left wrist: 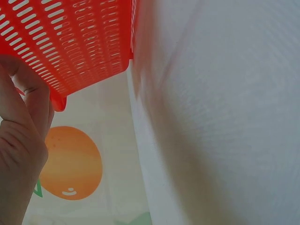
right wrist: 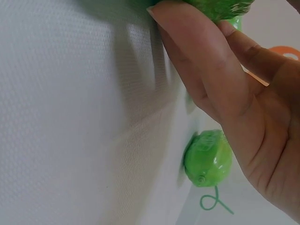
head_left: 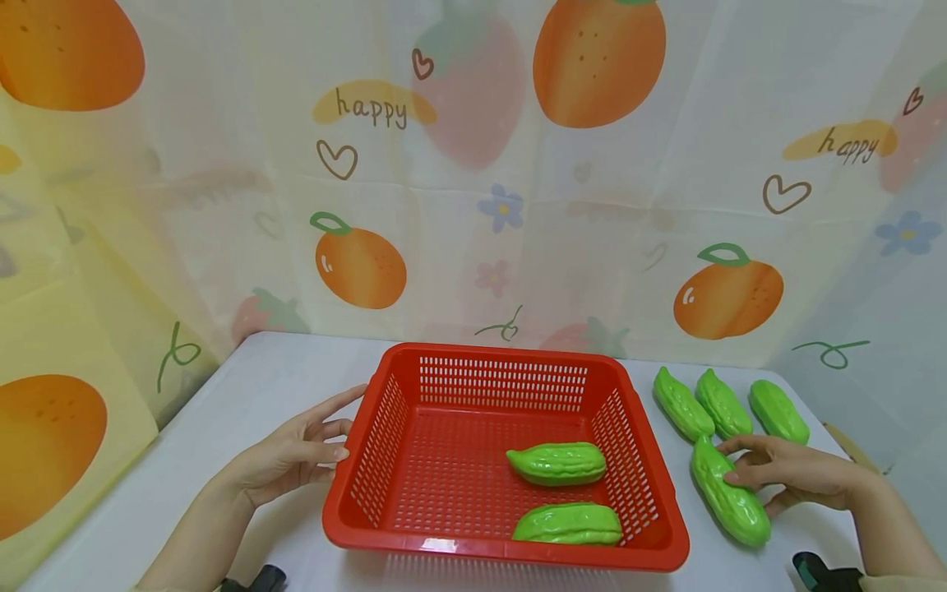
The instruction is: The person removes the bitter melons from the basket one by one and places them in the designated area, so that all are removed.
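A red plastic basket [head_left: 436, 543] sits mid-table with two bright green bitter melons in it, one bitter melon [head_left: 558, 464] behind another bitter melon [head_left: 568, 524]. Beside its left rim, my left hand [head_left: 292, 460] has loosely bent fingers touching the edge; the left wrist view shows them against the basket wall [left wrist: 89, 47]. To the right of the basket, my right hand [head_left: 795, 473] grips a bitter melon [head_left: 728, 497], thumb on its upper face and fingers over the far side. In the right wrist view only this melon's underside [right wrist: 220, 7] shows.
Behind my right hand lie three more bitter melons: a left one [head_left: 682, 404], a middle one [head_left: 723, 404] and a right one [head_left: 778, 411]. A fruit-printed cloth [head_left: 473, 214] hangs along the back of the white table [head_left: 296, 362].
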A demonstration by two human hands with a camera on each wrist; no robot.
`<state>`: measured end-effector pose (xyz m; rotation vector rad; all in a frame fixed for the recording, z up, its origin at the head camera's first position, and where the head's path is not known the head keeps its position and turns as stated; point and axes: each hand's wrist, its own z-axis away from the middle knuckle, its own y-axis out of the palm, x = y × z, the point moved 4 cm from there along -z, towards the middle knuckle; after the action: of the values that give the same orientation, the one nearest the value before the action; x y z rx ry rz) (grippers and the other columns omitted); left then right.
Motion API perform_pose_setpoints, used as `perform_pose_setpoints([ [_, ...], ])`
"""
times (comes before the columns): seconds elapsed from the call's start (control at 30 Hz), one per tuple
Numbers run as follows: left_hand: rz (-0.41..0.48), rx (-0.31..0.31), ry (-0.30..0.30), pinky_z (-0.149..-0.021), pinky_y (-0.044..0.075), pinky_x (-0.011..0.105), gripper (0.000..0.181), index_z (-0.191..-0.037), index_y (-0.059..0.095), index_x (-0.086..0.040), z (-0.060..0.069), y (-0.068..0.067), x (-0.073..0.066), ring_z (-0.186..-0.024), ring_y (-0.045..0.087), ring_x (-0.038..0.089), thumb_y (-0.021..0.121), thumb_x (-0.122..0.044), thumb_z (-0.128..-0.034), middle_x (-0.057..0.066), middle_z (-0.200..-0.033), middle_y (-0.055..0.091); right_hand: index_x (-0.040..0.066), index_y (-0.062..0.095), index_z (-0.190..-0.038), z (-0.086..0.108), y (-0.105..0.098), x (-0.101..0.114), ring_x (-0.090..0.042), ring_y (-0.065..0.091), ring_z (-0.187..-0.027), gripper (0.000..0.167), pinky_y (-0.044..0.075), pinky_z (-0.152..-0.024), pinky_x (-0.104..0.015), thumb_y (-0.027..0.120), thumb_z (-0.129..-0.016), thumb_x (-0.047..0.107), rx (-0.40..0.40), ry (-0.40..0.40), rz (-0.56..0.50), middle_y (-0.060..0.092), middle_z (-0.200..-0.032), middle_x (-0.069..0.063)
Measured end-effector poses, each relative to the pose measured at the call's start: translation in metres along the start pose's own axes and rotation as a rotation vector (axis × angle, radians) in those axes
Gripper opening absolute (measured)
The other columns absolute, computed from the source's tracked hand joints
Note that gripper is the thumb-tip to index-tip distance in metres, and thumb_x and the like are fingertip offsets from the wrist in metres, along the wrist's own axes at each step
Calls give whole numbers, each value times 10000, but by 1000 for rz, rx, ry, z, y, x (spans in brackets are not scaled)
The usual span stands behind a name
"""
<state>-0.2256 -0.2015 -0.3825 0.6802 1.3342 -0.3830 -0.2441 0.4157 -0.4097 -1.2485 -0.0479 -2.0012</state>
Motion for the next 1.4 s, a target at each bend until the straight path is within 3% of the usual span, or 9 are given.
perform_pose_setpoints([
  [1.07,-7,-6,2,-841,612,345,732,-1578,190,-266,0,-1,0,-928,713,124,524,-46,-965,-22,-1126,631,-76,348,-1420,15,-15,12,-192,651,-982,570,606,-803,-414,531,-990,249,-56,-19,84,602,-1224,-91],
  [1.4,-9,9,9,-843,612,342,747,-1582,169,-253,0,0,-1,-941,712,127,528,-43,-962,-14,-1136,628,-73,321,-1449,18,-18,31,-124,667,-990,604,611,-828,-438,548,-985,241,-104,-56,115,509,-1283,-248],
])
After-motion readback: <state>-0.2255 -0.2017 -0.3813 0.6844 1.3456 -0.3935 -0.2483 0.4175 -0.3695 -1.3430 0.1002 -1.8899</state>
